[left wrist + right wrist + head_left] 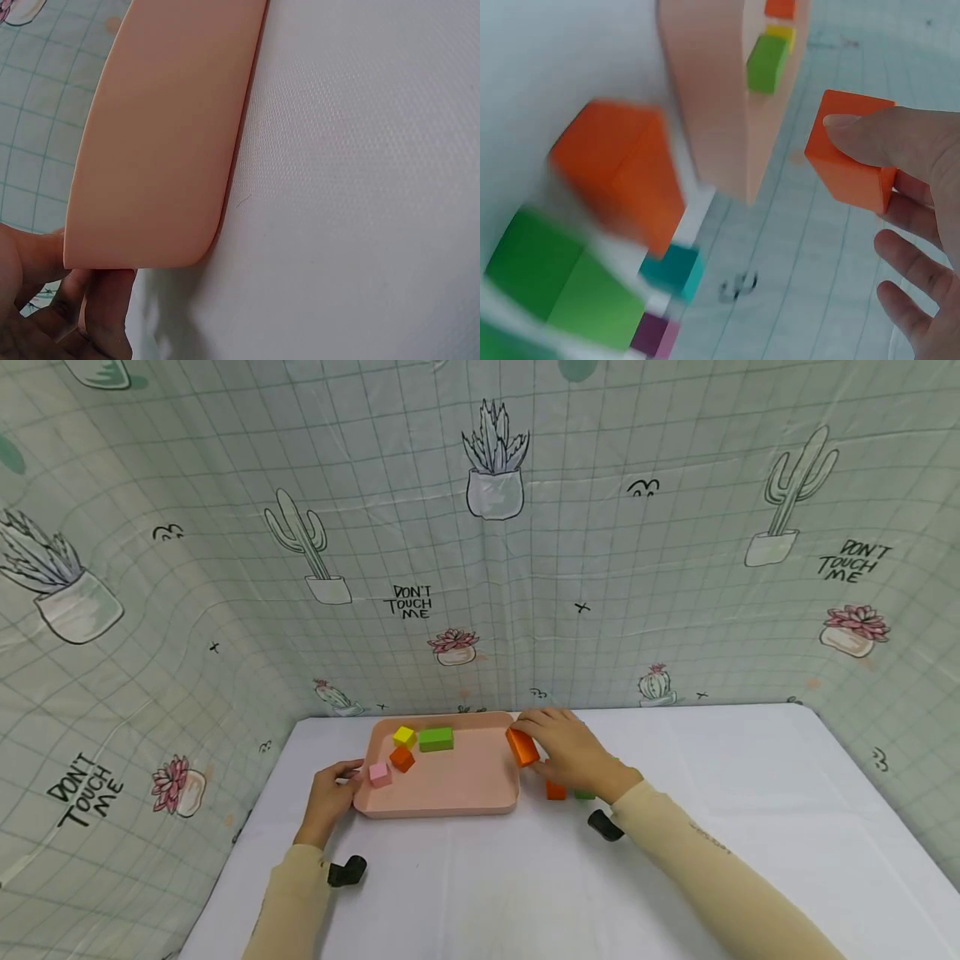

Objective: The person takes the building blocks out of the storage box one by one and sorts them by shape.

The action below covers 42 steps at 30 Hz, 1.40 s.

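Note:
My left hand [332, 796] is at the left end of a pink tray [450, 797]; the left wrist view shows its thumb and fingers pinching the tray's edge [161, 150]. My right hand [573, 750] holds an orange block [522, 747] over the tray's right rim, gripped between thumb and fingers in the right wrist view. In the left half of the tray lie a yellow block [404, 737], a long green block [436, 739], an orange cube [402, 758] and a pink cube [380, 774].
Right of the tray, partly hidden by my right hand, stand another orange block [556, 790] and a green block [584, 794]. The right wrist view also shows a teal block [676, 271] and a purple block [654, 335] there. A patterned cloth [525, 568] hangs behind the white table.

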Each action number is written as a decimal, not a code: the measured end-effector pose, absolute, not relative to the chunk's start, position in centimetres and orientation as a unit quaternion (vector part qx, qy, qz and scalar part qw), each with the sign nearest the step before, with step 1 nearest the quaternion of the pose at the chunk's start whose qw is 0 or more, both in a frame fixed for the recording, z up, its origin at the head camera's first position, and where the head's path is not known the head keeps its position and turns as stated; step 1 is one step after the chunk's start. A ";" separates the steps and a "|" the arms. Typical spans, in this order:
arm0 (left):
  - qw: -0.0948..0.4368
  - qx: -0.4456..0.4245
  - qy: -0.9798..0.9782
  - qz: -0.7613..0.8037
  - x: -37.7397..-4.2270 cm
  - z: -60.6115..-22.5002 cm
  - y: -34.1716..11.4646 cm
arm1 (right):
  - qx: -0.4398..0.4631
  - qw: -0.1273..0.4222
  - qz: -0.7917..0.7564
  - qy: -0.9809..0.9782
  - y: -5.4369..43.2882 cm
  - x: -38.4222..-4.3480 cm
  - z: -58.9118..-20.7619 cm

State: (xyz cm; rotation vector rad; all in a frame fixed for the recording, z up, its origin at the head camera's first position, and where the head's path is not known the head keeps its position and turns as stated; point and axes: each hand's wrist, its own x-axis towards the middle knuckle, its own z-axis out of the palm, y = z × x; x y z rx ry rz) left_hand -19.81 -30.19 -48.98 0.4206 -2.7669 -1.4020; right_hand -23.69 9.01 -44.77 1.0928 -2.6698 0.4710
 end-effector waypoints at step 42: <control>0.000 0.158 -0.868 -0.470 -19.2 -48.8 -29.6 | 0.208 0.113 0.186 -0.954 25.3 -17.9 -51.0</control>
